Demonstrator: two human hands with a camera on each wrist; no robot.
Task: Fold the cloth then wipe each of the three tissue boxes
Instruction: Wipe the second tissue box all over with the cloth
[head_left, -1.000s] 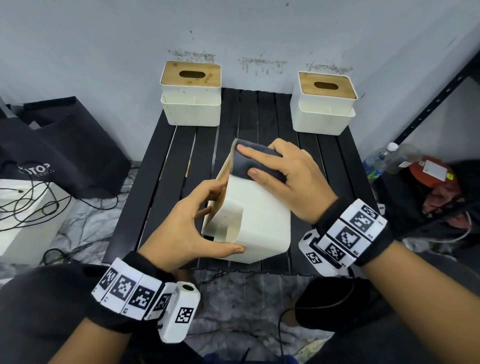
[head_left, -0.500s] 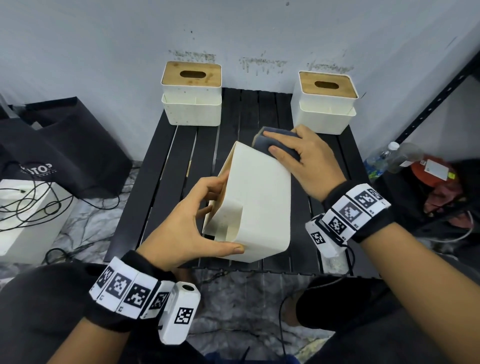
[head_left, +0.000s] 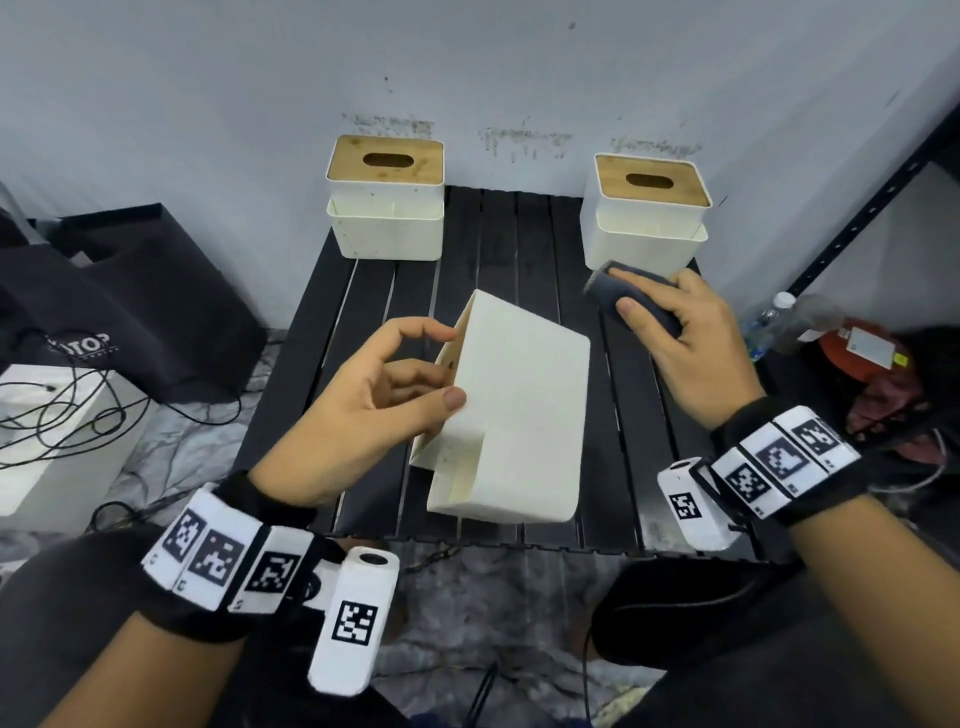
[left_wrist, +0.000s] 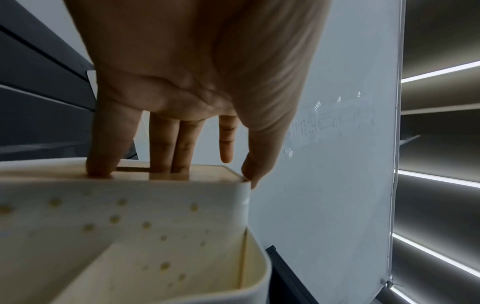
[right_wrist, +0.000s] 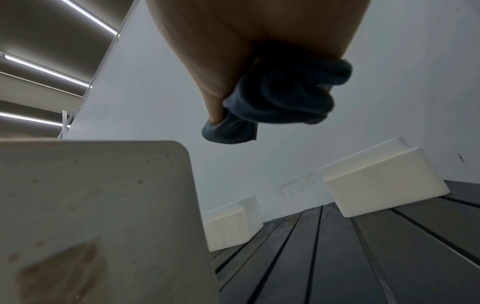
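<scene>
Black slatted table: tipped, speckled cream tissue box.

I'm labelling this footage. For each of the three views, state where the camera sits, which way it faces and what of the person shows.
Head: high, looking down at black table; both hands and wrist bands show.
Left wrist: under left hand, facing fingers on tipped tissue box.
Right wrist: under right hand, low, looking up at the cloth.
Shared: the tipped box in all three; the two rear boxes in head and right wrist.
</scene>
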